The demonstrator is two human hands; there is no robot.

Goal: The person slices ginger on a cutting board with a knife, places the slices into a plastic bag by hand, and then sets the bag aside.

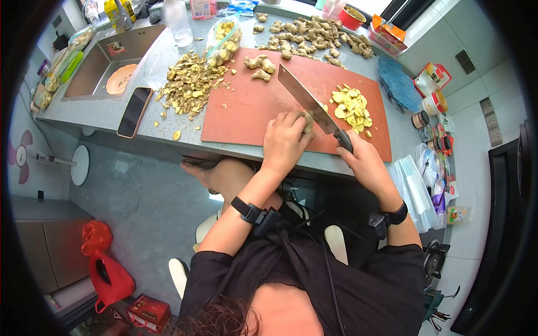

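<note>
My right hand (pixel 361 159) is wrapped round the black handle of a cleaver (pixel 307 99), its broad blade slanting up and left over the reddish-brown cutting board (pixel 235 120). Beside the blade, my left hand (pixel 284 137) presses a piece of ginger (pixel 308 124) against the board with curled fingers; most of that piece is hidden. Yellow ginger slices (pixel 351 109) lie heaped to the right of the blade. A few whole ginger roots (pixel 261 66) rest near the board's upper left part.
Left of the board sit a pile of ginger scraps (pixel 188 87), a bag of slices (pixel 225 42) and a phone (pixel 135 112). More ginger roots (pixel 305 35) spread behind it. A sink (pixel 84 75) is far left; a blue plate-like item (pixel 398 81) and jars (pixel 420 119) stand right.
</note>
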